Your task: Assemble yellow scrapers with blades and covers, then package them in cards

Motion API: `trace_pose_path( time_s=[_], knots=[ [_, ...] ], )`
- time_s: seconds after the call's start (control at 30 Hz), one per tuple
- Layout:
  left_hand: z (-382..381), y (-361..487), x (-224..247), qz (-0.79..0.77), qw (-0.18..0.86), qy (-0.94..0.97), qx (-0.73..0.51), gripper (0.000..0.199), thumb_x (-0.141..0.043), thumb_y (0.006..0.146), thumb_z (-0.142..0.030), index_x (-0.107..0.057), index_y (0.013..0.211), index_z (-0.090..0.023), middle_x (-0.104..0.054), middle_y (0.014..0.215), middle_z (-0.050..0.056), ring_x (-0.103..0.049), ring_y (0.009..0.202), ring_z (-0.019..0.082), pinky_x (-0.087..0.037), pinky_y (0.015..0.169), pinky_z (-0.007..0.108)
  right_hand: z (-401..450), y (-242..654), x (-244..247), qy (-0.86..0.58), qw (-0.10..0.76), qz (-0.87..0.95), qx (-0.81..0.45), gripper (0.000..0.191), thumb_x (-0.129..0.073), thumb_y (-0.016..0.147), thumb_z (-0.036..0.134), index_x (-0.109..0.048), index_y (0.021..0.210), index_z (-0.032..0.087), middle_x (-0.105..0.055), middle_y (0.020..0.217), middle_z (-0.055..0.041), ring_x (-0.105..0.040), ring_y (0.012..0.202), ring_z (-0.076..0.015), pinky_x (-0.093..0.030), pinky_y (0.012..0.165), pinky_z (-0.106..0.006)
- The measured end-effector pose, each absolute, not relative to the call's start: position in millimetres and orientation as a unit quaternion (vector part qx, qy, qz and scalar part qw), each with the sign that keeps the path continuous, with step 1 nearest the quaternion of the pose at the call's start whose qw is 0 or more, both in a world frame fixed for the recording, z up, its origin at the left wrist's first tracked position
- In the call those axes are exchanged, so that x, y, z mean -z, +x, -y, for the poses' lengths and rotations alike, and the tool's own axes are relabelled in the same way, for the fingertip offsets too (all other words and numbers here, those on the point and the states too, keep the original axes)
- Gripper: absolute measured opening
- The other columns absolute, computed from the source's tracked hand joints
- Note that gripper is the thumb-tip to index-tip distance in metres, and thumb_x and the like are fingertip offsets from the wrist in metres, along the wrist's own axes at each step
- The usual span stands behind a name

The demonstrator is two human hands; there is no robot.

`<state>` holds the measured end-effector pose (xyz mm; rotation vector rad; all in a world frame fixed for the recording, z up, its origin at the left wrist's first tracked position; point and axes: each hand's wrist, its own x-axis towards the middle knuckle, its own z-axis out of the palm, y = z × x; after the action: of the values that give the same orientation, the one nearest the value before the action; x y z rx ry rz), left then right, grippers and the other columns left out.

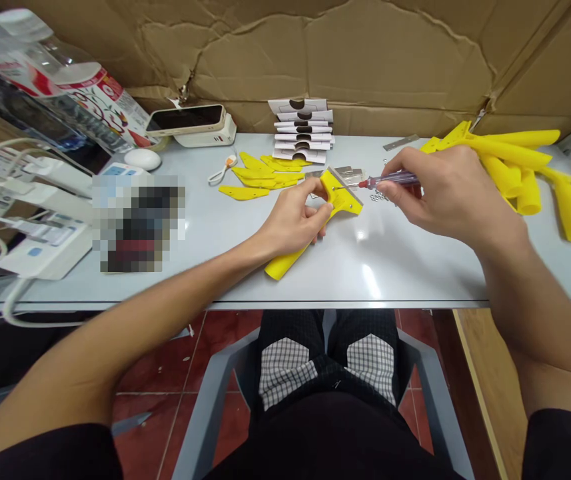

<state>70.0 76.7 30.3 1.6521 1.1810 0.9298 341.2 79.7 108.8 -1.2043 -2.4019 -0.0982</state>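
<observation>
My left hand (301, 217) is wrapped round a yellow scraper (285, 265), whose wide head points up and to the right with a metal blade along its edge. In my right hand (445, 187) is a screwdriver (395, 179) with a clear purplish handle. Its thin shaft reaches left to a screw on the scraper's head; whether the tip sits in the screw is too small to tell. Just beyond lie metal blades (348, 175) and small loose nuts or screws (378, 197), partly hidden by my right hand. Flat yellow plastic pieces (255, 177) are spread left of the blades.
Several yellow scraper handles (528, 183) are piled on the right. Folded white cards (301, 137) stand at the back by the cardboard wall (390, 60). A phone (188, 120), a mouse (142, 159), bottles (65, 100) and a power strip (50, 250) with cables occupy the left.
</observation>
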Motion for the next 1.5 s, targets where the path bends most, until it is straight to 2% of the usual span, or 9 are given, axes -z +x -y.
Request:
trace_pose_path(
  time_s=[0.17, 0.4, 0.6, 0.77, 0.93, 1.17, 1.23, 1.4, 1.5],
  knots=[
    [-76, 70, -30, -0.471, 0.435, 0.669, -0.377, 0.016, -0.071, 0.102, -0.021, -0.059, 0.111, -0.025, -0.072, 0.080, -0.002, -0.070, 0.052, 0.015, -0.052, 0.045, 0.028, -76, 339, -113, -0.419, 0.205, 0.884, 0.013, 0.024, -0.067, 0.104, 0.038, -0.080, 0.121, 0.027, -0.082, 0.091, -0.0078, -0.075, 0.083, -0.0314, -0.049, 0.077, -0.043],
    [-72, 74, -29, -0.466, 0.454, 0.662, -0.371, 0.016, -0.071, 0.102, -0.023, -0.060, 0.114, -0.023, -0.080, 0.111, 0.005, -0.070, 0.054, 0.012, -0.052, 0.045, 0.026, -80, 332, -105, -0.476, 0.170, 0.859, 0.081, 0.032, -0.056, 0.111, 0.038, -0.075, 0.090, 0.024, -0.067, 0.069, -0.0105, -0.062, 0.067, -0.0305, -0.037, 0.068, -0.043],
    [-72, 71, -33, -0.486, 0.379, 0.687, -0.383, 0.018, -0.073, 0.102, -0.018, -0.059, 0.112, -0.024, -0.071, 0.081, -0.003, -0.071, 0.056, 0.014, -0.052, 0.052, 0.026, -86, 328, -91, -0.485, 0.208, 0.848, 0.046, 0.036, -0.052, 0.114, 0.044, -0.073, 0.093, 0.025, -0.061, 0.062, -0.0067, -0.058, 0.061, -0.0286, -0.034, 0.066, -0.041],
    [-75, 70, -33, -0.482, 0.385, 0.689, -0.382, 0.017, -0.074, 0.104, -0.025, -0.063, 0.118, -0.023, -0.076, 0.093, 0.000, -0.073, 0.059, 0.014, -0.054, 0.053, 0.026, -80, 324, -91, -0.448, 0.225, 0.865, 0.036, 0.019, -0.063, 0.106, 0.042, -0.076, 0.105, 0.028, -0.061, 0.058, -0.0012, -0.058, 0.062, -0.0269, -0.035, 0.064, -0.039],
    [-74, 71, -33, -0.480, 0.400, 0.682, -0.379, 0.016, -0.073, 0.104, -0.024, -0.064, 0.118, -0.021, -0.079, 0.128, 0.008, -0.070, 0.057, 0.009, -0.053, 0.049, 0.025, -73, 325, -100, -0.416, 0.227, 0.881, 0.020, 0.016, -0.068, 0.098, 0.032, -0.078, 0.109, 0.026, -0.076, 0.080, -0.0055, -0.066, 0.069, -0.0273, -0.044, 0.070, -0.042],
    [-76, 71, -31, -0.473, 0.426, 0.668, -0.385, 0.021, -0.077, 0.102, -0.029, -0.064, 0.117, -0.022, -0.076, 0.142, 0.012, -0.069, 0.055, 0.008, -0.053, 0.044, 0.026, -75, 331, -105, -0.397, 0.257, 0.881, 0.010, 0.031, -0.060, 0.111, 0.035, -0.088, 0.123, 0.027, -0.083, 0.098, -0.0105, -0.071, 0.078, -0.0275, -0.054, 0.079, -0.046],
    [-77, 71, -29, -0.471, 0.437, 0.663, -0.384, 0.023, -0.079, 0.102, -0.033, -0.063, 0.116, -0.023, -0.078, 0.134, 0.010, -0.069, 0.055, 0.009, -0.052, 0.044, 0.025, -76, 332, -106, -0.376, 0.246, 0.893, 0.007, 0.033, -0.060, 0.111, 0.034, -0.089, 0.124, 0.026, -0.081, 0.090, -0.0092, -0.068, 0.074, -0.0259, -0.052, 0.077, -0.044],
    [-77, 70, -29, -0.473, 0.447, 0.658, -0.378, 0.022, -0.079, 0.103, -0.032, -0.061, 0.114, -0.025, -0.071, 0.080, -0.002, -0.068, 0.052, 0.015, -0.052, 0.044, 0.027, -79, 333, -102, -0.368, 0.165, 0.915, -0.023, 0.033, -0.061, 0.107, 0.030, -0.089, 0.126, 0.028, -0.076, 0.082, -0.0054, -0.066, 0.074, -0.0242, -0.047, 0.075, -0.040],
    [-78, 70, -29, -0.464, 0.456, 0.654, -0.387, 0.024, -0.083, 0.101, -0.032, -0.062, 0.112, -0.025, -0.070, 0.078, -0.003, -0.068, 0.052, 0.015, -0.051, 0.044, 0.027, -80, 332, -101, -0.374, 0.151, 0.915, -0.029, 0.030, -0.061, 0.106, 0.032, -0.088, 0.121, 0.029, -0.075, 0.085, -0.0055, -0.066, 0.077, -0.0247, -0.047, 0.075, -0.039]
  ],
)
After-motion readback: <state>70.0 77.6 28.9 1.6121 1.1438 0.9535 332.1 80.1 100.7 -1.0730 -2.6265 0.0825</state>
